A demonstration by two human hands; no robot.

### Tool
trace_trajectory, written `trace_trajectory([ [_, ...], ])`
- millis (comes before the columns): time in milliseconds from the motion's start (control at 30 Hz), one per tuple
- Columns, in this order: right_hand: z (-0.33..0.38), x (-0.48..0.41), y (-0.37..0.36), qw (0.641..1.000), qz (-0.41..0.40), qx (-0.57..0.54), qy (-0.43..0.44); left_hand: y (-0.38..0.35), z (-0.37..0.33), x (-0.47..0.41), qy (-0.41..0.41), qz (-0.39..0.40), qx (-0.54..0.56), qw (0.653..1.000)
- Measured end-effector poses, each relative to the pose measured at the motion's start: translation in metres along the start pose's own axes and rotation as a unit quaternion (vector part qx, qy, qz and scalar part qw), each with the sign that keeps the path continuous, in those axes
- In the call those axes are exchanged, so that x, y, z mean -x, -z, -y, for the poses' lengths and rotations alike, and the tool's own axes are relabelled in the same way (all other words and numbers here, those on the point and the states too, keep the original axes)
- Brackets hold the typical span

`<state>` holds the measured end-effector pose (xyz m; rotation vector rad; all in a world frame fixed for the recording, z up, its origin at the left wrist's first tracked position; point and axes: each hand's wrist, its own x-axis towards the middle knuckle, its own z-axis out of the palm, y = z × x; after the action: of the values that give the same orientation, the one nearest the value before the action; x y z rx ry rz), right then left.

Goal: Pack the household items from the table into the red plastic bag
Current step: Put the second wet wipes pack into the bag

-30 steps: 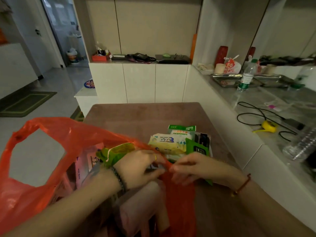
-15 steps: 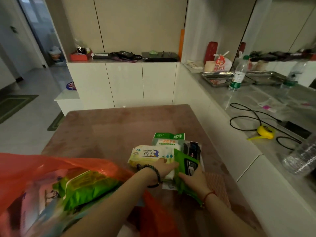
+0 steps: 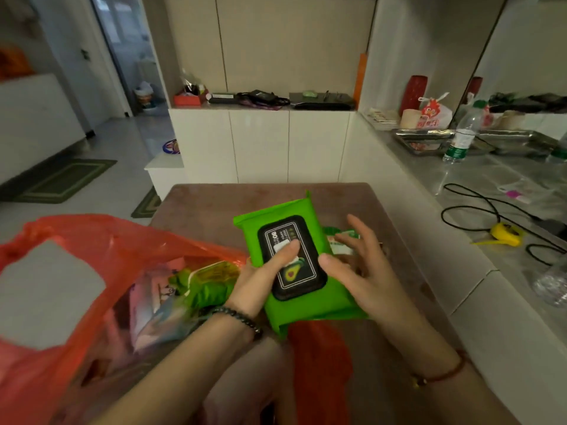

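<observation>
A green pack of wet wipes [image 3: 294,262], with a black flip lid showing an avocado drawing, is held above the near middle of a brown table [image 3: 214,204]. The left hand [image 3: 260,280] grips its left edge, thumb pressed on the lid and the other fingers hidden beneath. The right hand [image 3: 359,265] rests against the pack's right edge with fingers spread apart, not closed around it.

Just left of the pack, the red plastic bag [image 3: 92,240] stands open, its handle loop raised at the near left. Inside are another green packet [image 3: 208,286] and a pinkish packet [image 3: 153,305]; both are blurred, and deeper contents cannot be made out. Part of the bag's red film also lies under the pack, at the near edge.

Behind the right hand, 1 green-and-white packet [image 3: 339,240] remains on the table, mostly hidden by the fingers and the held pack.

On the grey counter [image 3: 491,173] at right are a water bottle [image 3: 461,133], a black cable [image 3: 478,210] and a yellow tape measure [image 3: 504,234]. Another bottle at the right edge is cut off.
</observation>
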<state>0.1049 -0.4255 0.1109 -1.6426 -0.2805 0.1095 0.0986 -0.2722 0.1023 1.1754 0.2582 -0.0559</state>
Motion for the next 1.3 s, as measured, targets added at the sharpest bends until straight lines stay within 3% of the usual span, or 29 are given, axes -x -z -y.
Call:
trace_trajectory([
  [100,0.012,0.002,-0.047,0.975,0.146,-0.090,-0.142,0.034,-0.016,0.025,0.048,-0.078,-0.111,0.990],
  [133,0.012,0.002,-0.064,0.969,0.167,-0.111,-0.143,0.049,-0.020,0.035,0.026,-0.121,-0.173,0.977],
  [200,0.013,0.002,-0.095,0.961,0.185,-0.146,-0.146,0.084,-0.028,0.061,-0.097,-0.148,-0.304,0.936],
  [233,0.013,0.002,-0.109,0.954,0.193,-0.166,-0.158,0.105,-0.033,0.075,-0.152,-0.150,-0.411,0.886],
  [267,0.011,0.000,-0.120,0.948,0.195,-0.180,-0.177,0.127,-0.039,0.089,-0.189,-0.182,-0.516,0.815],
  [333,0.005,-0.006,-0.142,0.940,0.184,-0.185,-0.220,0.166,-0.051,0.097,-0.246,-0.273,-0.678,0.636],
  [367,0.001,-0.009,-0.154,0.937,0.181,-0.177,-0.243,0.180,-0.057,0.100,-0.259,-0.312,-0.714,0.571],
  [400,-0.002,-0.011,-0.167,0.933,0.180,-0.166,-0.265,0.193,-0.063,0.099,-0.262,-0.336,-0.727,0.539],
  [433,-0.005,-0.011,-0.181,0.928,0.178,-0.158,-0.286,0.204,-0.069,0.100,-0.243,-0.342,-0.738,0.528],
  [500,-0.009,-0.012,-0.210,0.927,0.158,-0.135,-0.313,0.219,-0.075,0.099,-0.146,-0.333,-0.737,0.569],
  [600,-0.021,-0.011,-0.246,0.943,0.105,-0.090,-0.302,0.229,-0.077,0.092,-0.019,-0.261,-0.655,0.709],
  [700,-0.029,-0.006,-0.257,0.951,0.077,-0.084,-0.289,0.232,-0.078,0.091,-0.098,-0.269,-0.617,0.733],
  [733,-0.029,-0.004,-0.255,0.952,0.073,-0.089,-0.285,0.233,-0.081,0.091,-0.146,-0.296,-0.563,0.758],
  [833,-0.028,-0.003,-0.243,0.956,0.060,-0.101,-0.268,0.235,-0.104,0.102,-0.254,-0.368,-0.285,0.848],
  [933,-0.024,0.003,-0.237,0.954,0.081,-0.118,-0.262,0.232,-0.125,0.120,-0.283,-0.362,-0.115,0.880],
  [1067,-0.020,0.003,-0.241,0.945,0.160,-0.094,-0.269,0.226,-0.138,0.133,-0.305,-0.349,-0.151,0.873],
  [1167,-0.025,-0.003,-0.243,0.939,0.256,0.157,-0.169,0.223,-0.145,0.128,-0.250,-0.329,-0.323,0.852],
  [1200,-0.026,-0.004,-0.242,0.919,0.281,0.251,-0.121,0.222,-0.147,0.125,-0.192,-0.316,-0.421,0.828],
  [1233,-0.025,-0.004,-0.238,0.896,0.302,0.315,-0.079,0.222,-0.149,0.121,-0.118,-0.299,-0.533,0.783],
  [1300,-0.019,-0.006,-0.221,0.870,0.349,0.346,-0.034,0.216,-0.147,0.113,-0.036,-0.281,-0.708,0.646],
])
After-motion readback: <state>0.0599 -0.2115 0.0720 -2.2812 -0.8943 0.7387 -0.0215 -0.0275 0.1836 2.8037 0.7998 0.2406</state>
